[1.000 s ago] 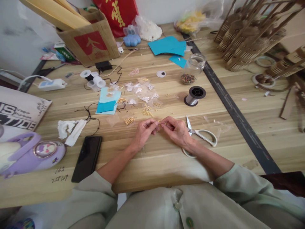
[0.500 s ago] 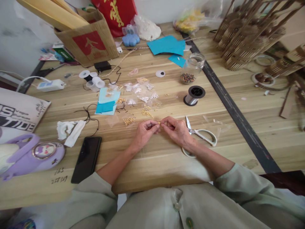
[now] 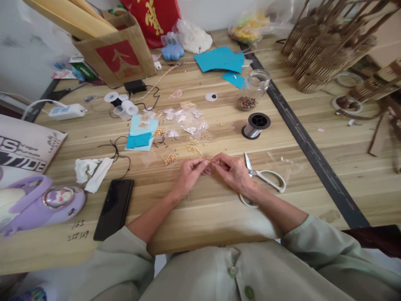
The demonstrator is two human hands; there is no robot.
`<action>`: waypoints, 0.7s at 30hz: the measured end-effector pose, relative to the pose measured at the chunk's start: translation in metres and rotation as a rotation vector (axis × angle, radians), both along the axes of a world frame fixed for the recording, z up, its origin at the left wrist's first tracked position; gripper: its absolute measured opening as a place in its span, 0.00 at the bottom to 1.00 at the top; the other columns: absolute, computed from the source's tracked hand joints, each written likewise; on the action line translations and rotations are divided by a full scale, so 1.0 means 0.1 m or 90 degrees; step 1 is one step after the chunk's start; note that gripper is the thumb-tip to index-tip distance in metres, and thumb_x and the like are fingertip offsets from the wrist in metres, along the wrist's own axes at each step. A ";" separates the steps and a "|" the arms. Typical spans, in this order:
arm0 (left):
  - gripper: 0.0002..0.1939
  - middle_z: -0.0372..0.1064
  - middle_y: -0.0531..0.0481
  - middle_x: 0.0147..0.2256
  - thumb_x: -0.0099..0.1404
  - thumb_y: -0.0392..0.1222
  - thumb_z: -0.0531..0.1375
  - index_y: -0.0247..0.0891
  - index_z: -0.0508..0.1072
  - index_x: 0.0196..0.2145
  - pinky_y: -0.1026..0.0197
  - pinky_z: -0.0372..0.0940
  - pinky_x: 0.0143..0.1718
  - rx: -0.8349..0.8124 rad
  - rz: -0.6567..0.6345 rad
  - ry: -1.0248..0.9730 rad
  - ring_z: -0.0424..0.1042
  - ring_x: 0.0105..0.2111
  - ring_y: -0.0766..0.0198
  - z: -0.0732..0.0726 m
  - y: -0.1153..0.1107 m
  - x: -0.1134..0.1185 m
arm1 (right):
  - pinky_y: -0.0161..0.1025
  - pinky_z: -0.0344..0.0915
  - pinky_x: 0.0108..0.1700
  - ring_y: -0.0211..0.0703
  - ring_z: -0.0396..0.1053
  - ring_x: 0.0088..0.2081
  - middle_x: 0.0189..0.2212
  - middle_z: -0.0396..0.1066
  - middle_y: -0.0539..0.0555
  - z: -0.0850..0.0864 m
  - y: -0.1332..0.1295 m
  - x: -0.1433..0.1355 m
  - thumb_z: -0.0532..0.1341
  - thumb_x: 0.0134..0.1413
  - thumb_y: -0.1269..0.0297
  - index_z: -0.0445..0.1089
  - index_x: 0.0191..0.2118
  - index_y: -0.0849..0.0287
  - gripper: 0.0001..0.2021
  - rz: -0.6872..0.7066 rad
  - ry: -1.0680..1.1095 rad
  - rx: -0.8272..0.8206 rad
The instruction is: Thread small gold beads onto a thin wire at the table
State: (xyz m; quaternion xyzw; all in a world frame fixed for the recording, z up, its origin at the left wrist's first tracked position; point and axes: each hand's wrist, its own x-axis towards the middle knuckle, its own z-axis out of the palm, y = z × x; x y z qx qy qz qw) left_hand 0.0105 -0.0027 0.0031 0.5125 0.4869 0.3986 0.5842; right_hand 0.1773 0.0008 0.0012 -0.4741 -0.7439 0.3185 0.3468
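Note:
In the head view, my left hand (image 3: 189, 176) and my right hand (image 3: 234, 172) meet fingertip to fingertip just above the table. Both are pinched closed at a tiny gold bead piece (image 3: 210, 161), mostly covered by the fingers. A thin clear thread (image 3: 188, 200) trails below my left hand. White-handled scissors (image 3: 266, 177) lie beside my right hand, partly under the wrist. Left of my left hand is a pile of gold beads (image 3: 169, 159). More gold beads (image 3: 193, 149) and small bags of silver findings (image 3: 191, 130) lie beyond my hands.
A spool of clear line (image 3: 253, 127) and a glass jar (image 3: 254, 90) with dark beads stand beyond my right hand. A black phone (image 3: 113, 209) lies on the left, near a purple bottle (image 3: 59, 205). Blue sheets (image 3: 138, 141) lie farther back. A dark strip (image 3: 310, 152) crosses the right.
My left fingertips have shifted very slightly around the bead piece, which is now more hidden. Everything else stays where it was.

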 end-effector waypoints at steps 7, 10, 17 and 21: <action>0.15 0.70 0.49 0.24 0.59 0.49 0.60 0.33 0.75 0.26 0.64 0.64 0.31 -0.003 -0.021 -0.010 0.69 0.26 0.66 0.00 0.01 -0.01 | 0.31 0.49 0.24 0.32 0.49 0.19 0.15 0.54 0.43 0.01 0.00 -0.02 0.57 0.55 0.64 0.70 0.34 0.60 0.07 0.006 0.005 0.000; 0.15 0.71 0.50 0.23 0.59 0.49 0.60 0.33 0.74 0.26 0.64 0.64 0.30 -0.003 -0.007 -0.010 0.69 0.25 0.67 -0.01 0.01 -0.01 | 0.31 0.49 0.24 0.32 0.49 0.19 0.15 0.53 0.43 0.00 0.00 -0.02 0.58 0.55 0.63 0.70 0.35 0.60 0.07 0.002 0.009 -0.001; 0.14 0.70 0.50 0.23 0.59 0.48 0.60 0.33 0.73 0.26 0.65 0.65 0.29 0.001 0.020 0.006 0.69 0.24 0.68 -0.02 0.01 0.00 | 0.31 0.50 0.24 0.31 0.50 0.19 0.16 0.52 0.43 0.00 0.00 -0.01 0.57 0.54 0.65 0.70 0.36 0.61 0.07 0.001 0.000 0.001; 0.14 0.70 0.50 0.23 0.59 0.49 0.60 0.33 0.73 0.27 0.65 0.65 0.30 0.002 0.019 0.002 0.69 0.25 0.68 -0.02 0.01 0.00 | 0.31 0.50 0.24 0.31 0.50 0.19 0.16 0.52 0.43 0.00 0.00 -0.01 0.57 0.55 0.65 0.69 0.36 0.61 0.07 0.005 0.003 -0.001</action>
